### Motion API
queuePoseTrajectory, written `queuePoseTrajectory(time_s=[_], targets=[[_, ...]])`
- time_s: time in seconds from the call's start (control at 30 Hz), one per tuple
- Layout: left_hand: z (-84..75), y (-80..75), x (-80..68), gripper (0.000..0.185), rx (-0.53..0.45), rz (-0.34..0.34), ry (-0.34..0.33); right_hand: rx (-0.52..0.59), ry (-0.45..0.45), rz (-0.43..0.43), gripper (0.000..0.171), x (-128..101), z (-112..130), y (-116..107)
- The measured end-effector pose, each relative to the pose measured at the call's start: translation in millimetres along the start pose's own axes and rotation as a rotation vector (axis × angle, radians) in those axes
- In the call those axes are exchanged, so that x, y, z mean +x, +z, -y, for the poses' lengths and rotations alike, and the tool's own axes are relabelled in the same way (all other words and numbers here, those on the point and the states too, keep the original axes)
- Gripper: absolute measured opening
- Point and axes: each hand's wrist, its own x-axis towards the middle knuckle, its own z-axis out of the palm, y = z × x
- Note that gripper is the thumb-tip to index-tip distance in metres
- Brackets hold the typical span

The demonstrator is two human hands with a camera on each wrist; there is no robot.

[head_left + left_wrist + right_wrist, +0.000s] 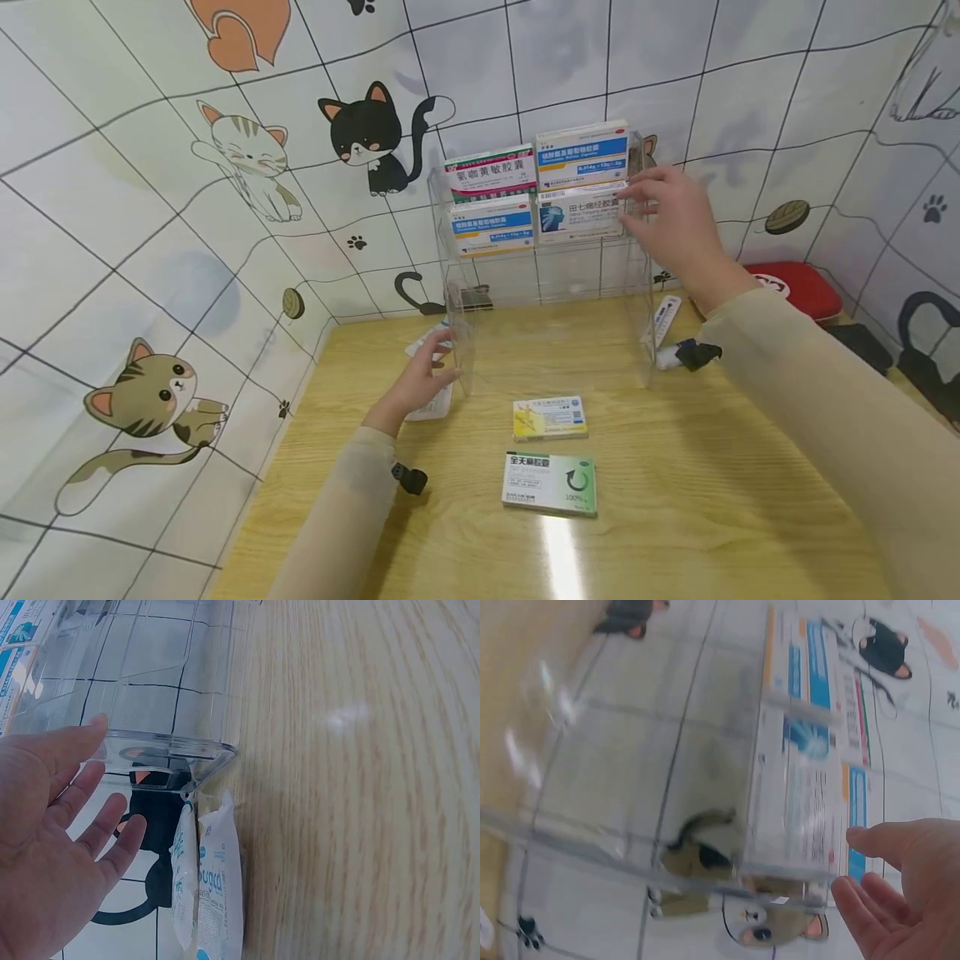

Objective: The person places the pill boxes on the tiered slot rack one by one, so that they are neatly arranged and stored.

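1. Acrylic rack (551, 275), head view: centre frame on wood table (675, 517), boxes in upper tiers. Right hand (671, 221) open, fingers at white-blue box (579, 212), upper right. Left hand (423, 375) open at rack's lower-left edge.
2. Left wrist view: left hand (52, 847) flat, fingertips touching clear rim (172, 746); sachets (210, 892) below.
3. Right wrist view: right hand (907, 900) lower right, relaxed, holding nothing, near box (795, 802).

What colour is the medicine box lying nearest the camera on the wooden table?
White and green box, clearest in the head view.
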Motion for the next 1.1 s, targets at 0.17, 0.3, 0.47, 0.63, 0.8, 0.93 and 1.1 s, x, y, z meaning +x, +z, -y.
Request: queuePoseTrajectory(time_s=[0.17, 0.3, 0.47, 0.63, 0.8, 0.93, 1.1], targets=[[-2.0, 1.1, -0.4, 0.068, 0.003, 0.002, 0.003, 0.111, -0.010, 0.038, 0.025, -44, -1, 25], [-4.2, -0.2, 0.5, 0.068, 0.004, -0.006, -0.001, 0.147, 0.029, 0.161, 0.025, -84, -8, 51], [-4.3, -0.7, 2.1, 0.068, 0.002, 0.007, -0.004, 0.182, 0.054, 0.321, 0.024, -131, -18, 74], [-2.2, -0.6, 2.5, 0.068, 0.009, 0.014, 0.001, 0.253, 0.084, 0.463, 0.023, -172, -19, 86], [-0.7, -1.0, 2.0, 0.067, 0.018, 0.003, -0.005, 0.262, 0.099, 0.592, 0.031, -206, -14, 92], [0.1, -1.3, 1.5, 0.066, 0.023, -0.006, -0.001, 0.249, 0.111, 0.644, 0.042, -224, -11, 95], [0.2, -0.3, 0.6, 0.065, 0.012, -0.010, -0.013, 0.220, 0.102, 0.680, 0.047, -236, -12, 101]])
